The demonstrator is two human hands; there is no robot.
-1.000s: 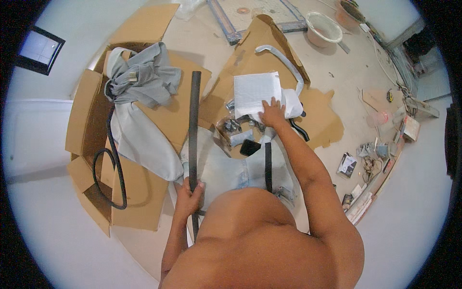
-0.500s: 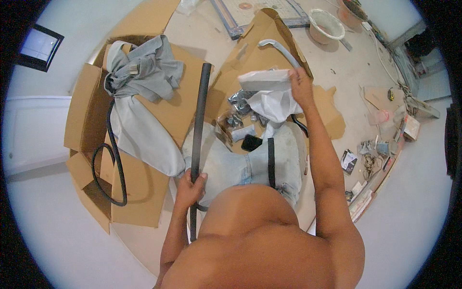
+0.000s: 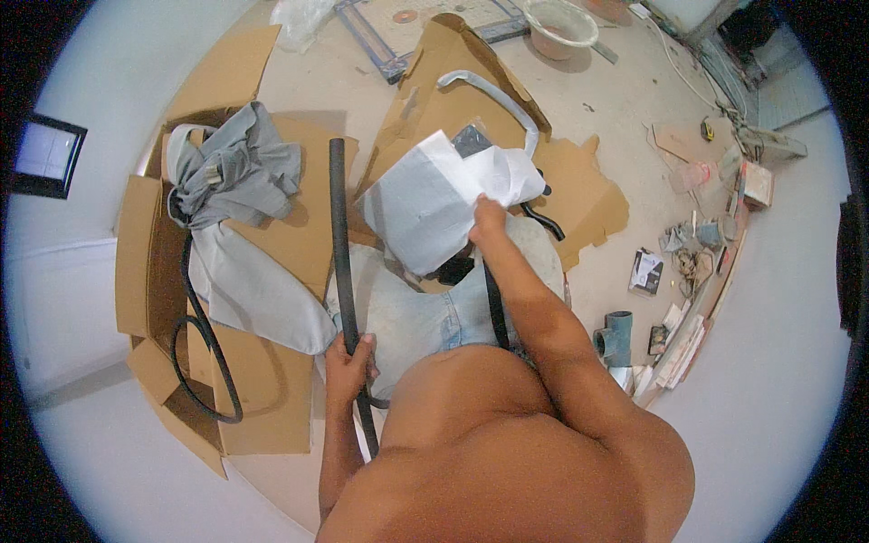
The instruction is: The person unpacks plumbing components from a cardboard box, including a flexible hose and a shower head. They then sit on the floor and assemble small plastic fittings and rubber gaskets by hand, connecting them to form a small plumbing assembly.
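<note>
My left hand (image 3: 347,362) is clamped round a long black tube (image 3: 339,235), steadying it upright at 7 o'clock, while my right hand (image 3: 487,217) pinches a white sheet (image 3: 425,204) lifted at 12 o'clock over flattened cardboard (image 3: 272,244).

My left hand (image 3: 347,360) gripping black tube (image 3: 339,244), tube standing as barrier between flattened cardboard (image 3: 272,244) at left and my lap. Grey cloth (image 3: 237,176) and black hose loop (image 3: 204,348) crowding that cardboard. My right hand (image 3: 487,217) lifting white sheet (image 3: 433,201), sheet hiding ground ahead. Bare floor lying open around grey pipe tee (image 3: 615,333) at right.
</note>
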